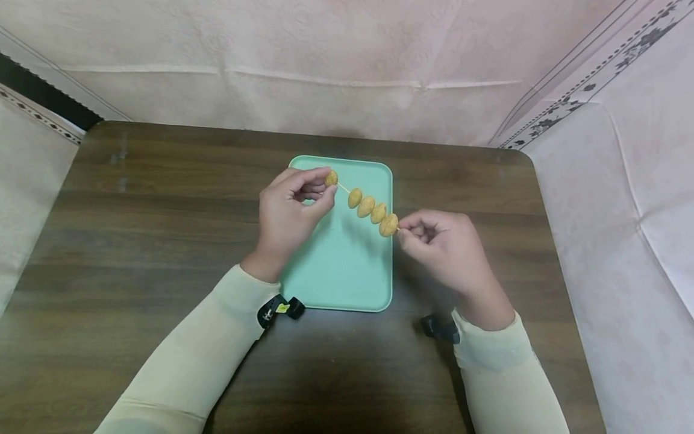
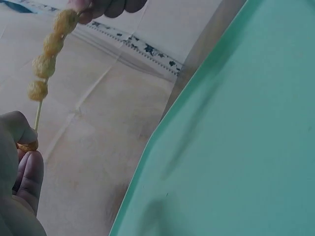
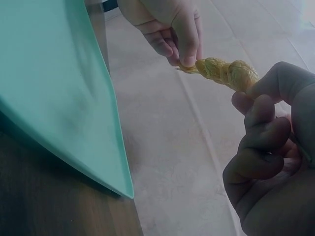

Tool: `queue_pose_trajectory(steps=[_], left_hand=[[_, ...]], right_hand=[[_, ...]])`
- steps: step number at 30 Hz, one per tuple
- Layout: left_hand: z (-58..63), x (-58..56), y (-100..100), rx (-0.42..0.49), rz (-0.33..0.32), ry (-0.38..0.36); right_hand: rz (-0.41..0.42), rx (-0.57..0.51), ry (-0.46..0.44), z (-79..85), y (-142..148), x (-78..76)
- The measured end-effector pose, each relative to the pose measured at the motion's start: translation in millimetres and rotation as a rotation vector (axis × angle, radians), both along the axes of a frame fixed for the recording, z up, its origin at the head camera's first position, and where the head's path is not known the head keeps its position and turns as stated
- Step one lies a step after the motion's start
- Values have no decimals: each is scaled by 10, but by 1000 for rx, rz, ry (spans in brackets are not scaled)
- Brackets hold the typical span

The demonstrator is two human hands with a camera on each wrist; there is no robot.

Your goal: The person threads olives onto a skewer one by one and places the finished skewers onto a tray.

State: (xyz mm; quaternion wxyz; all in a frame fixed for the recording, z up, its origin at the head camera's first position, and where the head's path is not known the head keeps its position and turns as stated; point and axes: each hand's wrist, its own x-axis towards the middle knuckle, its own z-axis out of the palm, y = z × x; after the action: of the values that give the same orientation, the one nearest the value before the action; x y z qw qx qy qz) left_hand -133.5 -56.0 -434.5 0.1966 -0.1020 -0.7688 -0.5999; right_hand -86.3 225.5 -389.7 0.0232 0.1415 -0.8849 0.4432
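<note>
Above a mint-green tray, both hands hold a thin wooden skewer threaded with several small, wrinkled golden-brown balls. My left hand pinches one golden-brown ball between thumb and fingers at the skewer's far left end. A short bare length of stick separates that ball from the others, which sit close together towards the right. The right hand pinches the skewer just past the last ball; in the right wrist view its fingers are curled and hide that end of the stick.
The tray lies on a dark brown wooden table, with the hands' shadows falling across it. Pale patterned cloth hangs behind the table and along both sides. A black strap with a small device sits on each wrist.
</note>
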Motion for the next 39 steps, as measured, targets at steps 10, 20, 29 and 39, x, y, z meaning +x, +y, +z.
queue_pose_trajectory(steps=[10, 20, 29, 39], left_hand=[[-37, 54, 105, 34, -120, 52], [11, 82, 102, -56, -133, 103], [-54, 48, 82, -221, -148, 107], [-190, -29, -23, -265, -142, -78]], right_hand=[[-8, 5, 8, -13, 3, -16], [-9, 62, -42, 10, 1, -17], [90, 175, -108, -61, -55, 5], [56, 354, 71, -279, -395, -19]])
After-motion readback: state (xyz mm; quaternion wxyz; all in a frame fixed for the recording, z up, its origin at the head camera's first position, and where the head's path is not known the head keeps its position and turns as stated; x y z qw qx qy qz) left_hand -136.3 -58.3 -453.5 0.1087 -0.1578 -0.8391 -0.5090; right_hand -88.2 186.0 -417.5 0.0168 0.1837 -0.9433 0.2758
